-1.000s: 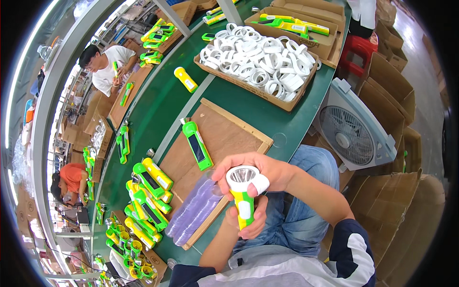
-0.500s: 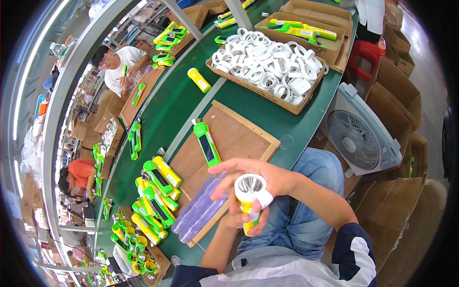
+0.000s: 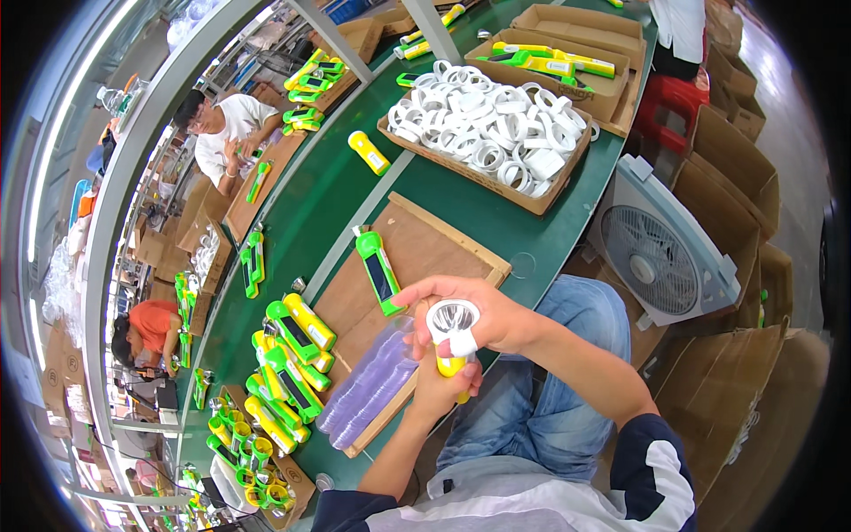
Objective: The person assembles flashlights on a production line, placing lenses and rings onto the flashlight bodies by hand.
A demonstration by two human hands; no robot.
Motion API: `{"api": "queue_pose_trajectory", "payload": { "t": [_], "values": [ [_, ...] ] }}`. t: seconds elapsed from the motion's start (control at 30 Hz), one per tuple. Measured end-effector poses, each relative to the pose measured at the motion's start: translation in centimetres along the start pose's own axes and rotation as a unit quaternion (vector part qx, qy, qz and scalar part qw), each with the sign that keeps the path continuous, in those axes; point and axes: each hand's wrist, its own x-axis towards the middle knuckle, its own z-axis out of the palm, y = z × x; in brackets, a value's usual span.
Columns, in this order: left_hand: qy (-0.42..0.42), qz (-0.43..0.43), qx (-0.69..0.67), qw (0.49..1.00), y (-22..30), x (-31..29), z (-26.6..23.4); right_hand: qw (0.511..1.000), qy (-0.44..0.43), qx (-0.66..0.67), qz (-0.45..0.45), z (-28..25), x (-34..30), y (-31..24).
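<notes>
Above my lap a flashlight stands upright, with a white-rimmed silver reflector head [image 3: 452, 316] and a yellow body [image 3: 449, 365]. My left hand [image 3: 440, 388] is closed round the body from below. My right hand [image 3: 493, 317] curls round the white head, its fingers over the far side and its thumb on the near side. A white tab [image 3: 462, 343] sticks out from the rim toward me. Beside my hands, clear purplish stacked plastic lenses [image 3: 370, 381] lie on the wooden board [image 3: 350, 293]. A green flashlight with a dark panel [image 3: 379, 273] rests beyond them.
Green and yellow flashlights [image 3: 288, 355] are piled left of the board. Ahead stands a carton of white rings [image 3: 496, 124], with a carton of flashlights [image 3: 567, 66] behind. A box fan [image 3: 651, 253] is at my right. Two people [image 3: 235, 133] sit across the green table [image 3: 324, 191].
The flashlight has shifted slightly left and up, and its white tab has turned from the right side toward me. My left hand has wrapped more fully round the body.
</notes>
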Motion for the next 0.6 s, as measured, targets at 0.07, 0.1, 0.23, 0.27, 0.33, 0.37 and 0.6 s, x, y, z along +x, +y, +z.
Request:
{"api": "queue_pose_trajectory", "payload": {
  "t": [0.07, 0.1, 0.23, 0.27, 0.33, 0.37, 0.6],
  "values": [
    [0.019, 0.002, 0.007, 1.000, 0.2, -0.2, 0.0, 1.000, 0.016, -0.004, 0.002, 0.4, 0.0, 0.1],
    [0.007, -0.007, -0.007, 1.000, 0.4, -0.4, -0.3, 1.000, 0.031, -0.004, -0.002, 0.7, 0.0, 0.2],
    [-0.034, -0.057, -0.033, 0.997, 1.7, -0.4, -1.4, 0.999, 0.047, 0.009, 0.016, 0.4, 0.1, -0.1],
    [-0.025, -0.098, -0.031, 0.994, 2.6, -0.1, -2.1, 0.999, 0.046, 0.012, 0.016, 0.1, 0.2, 0.3],
    [0.017, -0.108, 0.031, 0.994, 4.6, 1.0, -3.5, 0.977, 0.166, -0.119, -0.063, -0.8, 0.3, 1.0],
    [0.042, -0.089, 0.026, 0.995, 4.6, 1.6, -5.8, 0.976, 0.169, -0.121, -0.067, -1.3, -0.1, 0.7],
    [0.173, -0.052, 0.117, 0.977, 7.8, 13.8, -25.4, 0.960, 0.264, -0.088, -0.021, -3.6, -0.7, 0.3]
  ]
}}
